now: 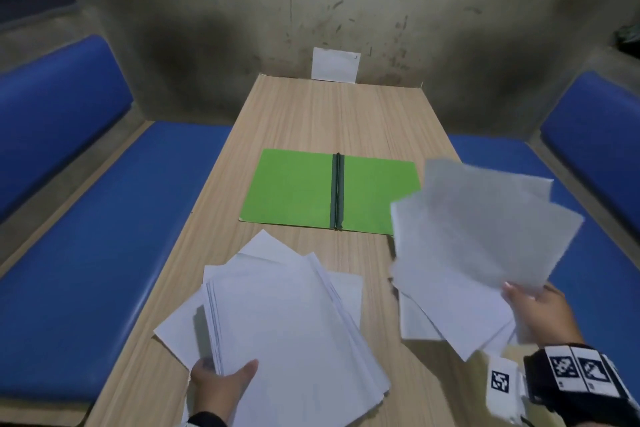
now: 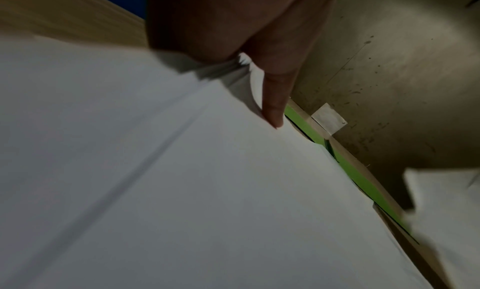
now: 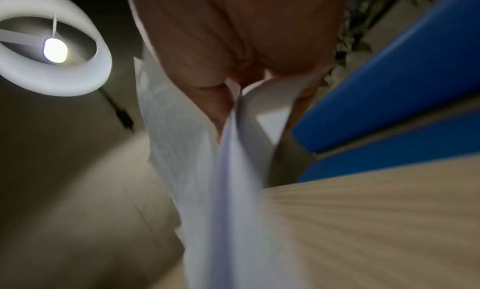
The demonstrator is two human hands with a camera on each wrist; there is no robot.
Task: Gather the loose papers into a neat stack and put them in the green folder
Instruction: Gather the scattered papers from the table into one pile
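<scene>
So both hands are loaded with paper right now. The left hand (image 1: 221, 383) grips the near corner of a thick, messy pile of papers (image 1: 284, 322), thumb on top and fingers under, with the pile spreading forward and right of it and a few sheets poking out beneath. The right hand (image 1: 540, 314) pinches a fanned batch of sheets (image 1: 478, 236) at its near edge, raised and tilted off the table (image 1: 311, 114), probably so it can be dropped onto the other pile. More loose sheets (image 1: 446, 322) lie just left of that hand. The green folder (image 1: 294, 187) sits open and flat ahead of both hands, ready to receive the stack; the raised sheets overlap its right corner from the head view.
</scene>
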